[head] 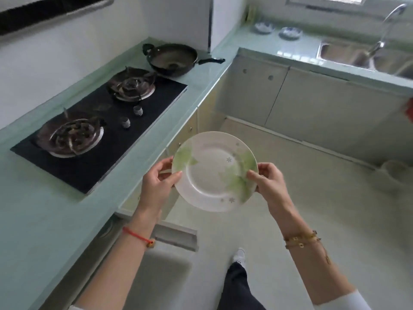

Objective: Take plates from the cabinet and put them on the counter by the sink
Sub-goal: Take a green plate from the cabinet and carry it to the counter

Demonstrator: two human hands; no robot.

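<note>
Fingers [164, 164] and thumbs of both hands are pinching the rim of the round white china plate with the green leaf print [212, 175]. Left hand [159, 184] has its left edge, right hand [269, 182] its right, thumbs on top and fingers curled under.

Plate's face up in mid-air over the floor, just off the front edge of the pale green worktop [55, 209], near the black glass two-burner gas hob [125, 135]. So it's out of the cabinet but not set down.

The steel sink [335, 52] is well apart, on the far right run of worktop, with two small blue-patterned bowls [264, 27] on the worktop to its left. Can't see any plates there, so I'd guess it's early: carry this one over, set it down, go back for more.
</note>
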